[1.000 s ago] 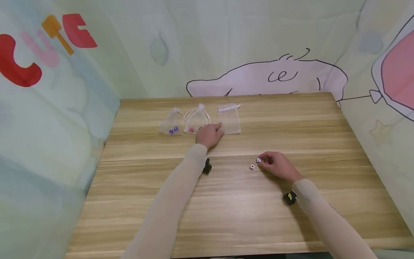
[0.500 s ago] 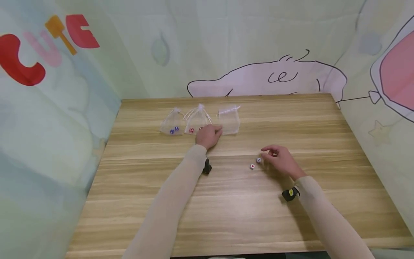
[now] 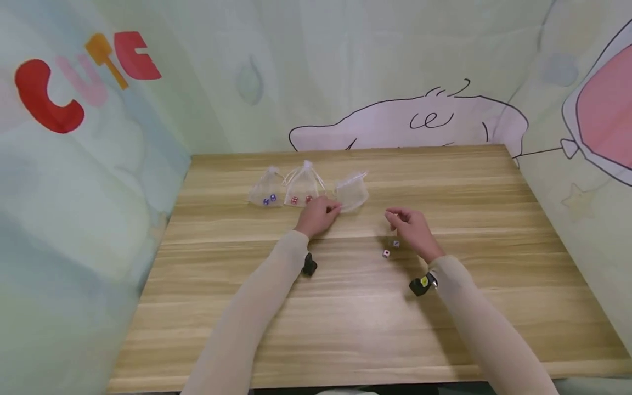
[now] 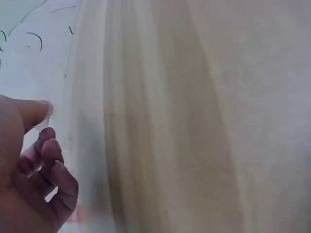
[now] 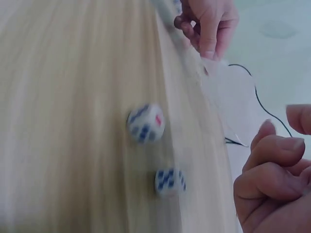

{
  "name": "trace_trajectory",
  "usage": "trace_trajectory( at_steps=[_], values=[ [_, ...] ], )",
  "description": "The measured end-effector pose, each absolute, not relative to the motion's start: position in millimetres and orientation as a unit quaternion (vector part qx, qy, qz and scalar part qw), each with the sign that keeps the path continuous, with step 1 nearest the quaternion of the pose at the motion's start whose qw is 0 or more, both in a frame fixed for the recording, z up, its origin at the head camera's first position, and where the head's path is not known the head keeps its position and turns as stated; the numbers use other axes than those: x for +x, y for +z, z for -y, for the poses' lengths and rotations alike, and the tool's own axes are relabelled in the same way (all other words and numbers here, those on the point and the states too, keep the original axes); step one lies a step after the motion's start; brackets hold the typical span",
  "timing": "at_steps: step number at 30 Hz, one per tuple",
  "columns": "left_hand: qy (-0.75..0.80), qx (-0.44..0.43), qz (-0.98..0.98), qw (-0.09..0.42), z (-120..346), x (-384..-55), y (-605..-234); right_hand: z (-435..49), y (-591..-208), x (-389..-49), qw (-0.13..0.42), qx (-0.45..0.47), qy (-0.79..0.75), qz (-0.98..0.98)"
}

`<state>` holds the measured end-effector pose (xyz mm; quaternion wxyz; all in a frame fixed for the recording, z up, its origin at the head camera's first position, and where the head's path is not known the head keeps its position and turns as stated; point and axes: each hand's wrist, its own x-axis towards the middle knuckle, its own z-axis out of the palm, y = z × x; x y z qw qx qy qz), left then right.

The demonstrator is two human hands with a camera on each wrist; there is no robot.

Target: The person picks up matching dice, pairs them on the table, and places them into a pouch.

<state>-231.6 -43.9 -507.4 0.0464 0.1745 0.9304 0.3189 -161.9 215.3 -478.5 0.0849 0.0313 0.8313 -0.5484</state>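
Note:
In the head view, my left hand [image 3: 317, 216] pinches the lower left corner of an empty sheer white drawstring bag [image 3: 353, 193] between thumb and finger. The right wrist view also has that hand [image 5: 214, 26] gripping the bag's corner. My right hand [image 3: 413, 231] hovers over the table with loosely bent fingers, holding nothing. Just below it lie two white dice, one die [image 3: 386, 253] with a red dot up and another die [image 3: 396, 243] beside it. Both show large in the right wrist view, the nearer die [image 5: 146, 124] blurred. In the left wrist view, my left hand's fingers [image 4: 46, 160] are curled.
On the wooden table [image 3: 222, 307], a tied sheer bag [image 3: 264, 189] with blue dice stands at the far left. Next to it is another tied bag [image 3: 302, 184] with red dice, close to my left hand. Printed cloth walls [image 3: 222, 66] border the table's back and sides.
My right hand has let go of the white die and moved up and left. My left hand has taken hold of the empty bag's corner, and the bag has lifted and tilted toward me.

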Motion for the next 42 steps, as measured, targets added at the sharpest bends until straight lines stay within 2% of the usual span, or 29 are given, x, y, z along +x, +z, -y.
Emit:
trace_trajectory(
  at_steps=[3, 7, 10, 13, 17, 22, 25, 28, 31, 36, 42],
  values=[
    [0.322, 0.197, -0.926, 0.009, 42, -220, -502, -209, -476, -164, 0.097, 0.047, -0.586, -0.803],
    [0.299, 0.268, -0.912, -0.080, 41, -200, -497, -205, -471, -168, 0.105, 0.063, -0.653, -0.748],
    [0.268, 0.326, -0.893, -0.157, 41, -188, -496, -204, -467, -169, 0.087, 0.070, -0.689, -0.716],
    [0.247, 0.365, -0.873, -0.209, 42, -180, -497, -204, -465, -169, 0.063, 0.073, -0.706, -0.702],
    [0.246, 0.386, -0.859, -0.231, 44, -173, -498, -204, -464, -168, 0.047, 0.073, -0.717, -0.691],
    [0.248, 0.402, -0.846, -0.247, 47, -165, -499, -201, -461, -169, 0.053, 0.088, -0.711, -0.695],
    [0.260, 0.401, -0.848, -0.228, 48, -160, -500, -199, -459, -169, 0.057, 0.092, -0.707, -0.698],
    [0.325, 0.370, -0.855, -0.165, 51, -156, -500, -199, -456, -166, 0.058, 0.069, -0.706, -0.702],
    [0.424, 0.304, -0.846, -0.111, 55, -156, -495, -200, -453, -162, 0.055, 0.022, -0.704, -0.708],
    [0.513, 0.227, -0.822, -0.096, 60, -164, -478, -199, -451, -157, 0.036, -0.062, -0.687, -0.723],
    [0.509, 0.240, -0.823, -0.074, 62, -172, -471, -199, -456, -156, 0.025, -0.139, -0.669, -0.730]
  ],
)
